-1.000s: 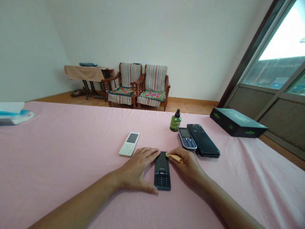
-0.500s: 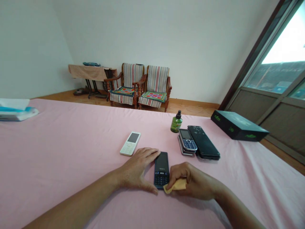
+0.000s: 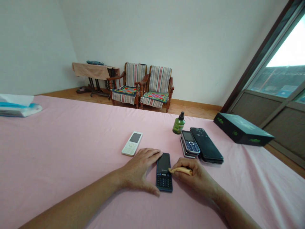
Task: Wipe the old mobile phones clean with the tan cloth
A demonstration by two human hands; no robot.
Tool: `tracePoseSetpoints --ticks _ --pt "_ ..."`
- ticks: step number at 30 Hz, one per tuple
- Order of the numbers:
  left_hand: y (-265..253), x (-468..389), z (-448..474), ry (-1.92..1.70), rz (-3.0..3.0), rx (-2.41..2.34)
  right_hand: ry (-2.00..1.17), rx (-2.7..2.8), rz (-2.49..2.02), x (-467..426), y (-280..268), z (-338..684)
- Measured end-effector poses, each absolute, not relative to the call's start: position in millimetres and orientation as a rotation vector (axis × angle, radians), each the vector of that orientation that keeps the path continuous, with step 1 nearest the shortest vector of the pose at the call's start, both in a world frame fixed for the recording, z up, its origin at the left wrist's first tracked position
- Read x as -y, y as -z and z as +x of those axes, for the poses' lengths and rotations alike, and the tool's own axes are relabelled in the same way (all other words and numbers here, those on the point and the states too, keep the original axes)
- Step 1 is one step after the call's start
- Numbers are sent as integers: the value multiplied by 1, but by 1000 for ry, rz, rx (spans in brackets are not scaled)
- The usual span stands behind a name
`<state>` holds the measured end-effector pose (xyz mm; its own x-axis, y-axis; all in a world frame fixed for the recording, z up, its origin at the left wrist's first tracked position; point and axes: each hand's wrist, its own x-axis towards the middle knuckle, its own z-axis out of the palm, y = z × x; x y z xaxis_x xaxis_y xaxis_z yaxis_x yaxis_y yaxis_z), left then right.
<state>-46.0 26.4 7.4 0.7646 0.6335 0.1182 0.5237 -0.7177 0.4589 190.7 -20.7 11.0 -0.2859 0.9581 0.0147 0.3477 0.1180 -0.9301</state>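
Paper pack [image 3: 20, 110]: at the far left of the pink sheet [image 3: 78, 133], white and blue, well apart from the hands.
White phone [image 3: 132, 144]: face up, just beyond the left hand.
Left hand [image 3: 139, 171]: spread out and gripping nothing, its fingertips at the top left corner of the dark phone, its thumb near the lower left corner (whether the thumb touches is hard to tell).
Dark phone [image 3: 164, 168]: flat on the sheet, keypad nearest the wearer, between the two hands; probably light and stiff, with a smooth screen likely to slip and scratch, so the long side edges look the best hold.
Green bottle [image 3: 178, 125]: upright, beyond the dark phone.
Yellow cloth [image 3: 183, 170]: pinched, its tip at the dark phone's right edge; likely soft and limp, best held close to the tip.
Keypad phone [image 3: 190, 142]: stacked on another, near the right hand.
Right hand [image 3: 201, 178]: fingers closed around the yellow cloth.
Black devices [image 3: 206, 145]: a flat pile beside the keypad phone.
Black box [image 3: 243, 128]: farthest right.
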Motion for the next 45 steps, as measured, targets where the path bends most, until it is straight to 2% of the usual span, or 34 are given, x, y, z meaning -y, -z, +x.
tracePoseSetpoints --ticks 8,31,41,45 --pt "-8 -26 -46 -394 2534 -860 -953 1728 -1294 12 -4 194" --pt "-8 -25 -43 -426 2510 -882 -803 1982 -1118 41 5 172" --pt "-3 -23 -45 -467 2456 -884 -498 2195 -1193 -22 -1 177" --pt "4 -20 -46 -554 2384 -911 -436 2254 -1160 -21 -5 166"
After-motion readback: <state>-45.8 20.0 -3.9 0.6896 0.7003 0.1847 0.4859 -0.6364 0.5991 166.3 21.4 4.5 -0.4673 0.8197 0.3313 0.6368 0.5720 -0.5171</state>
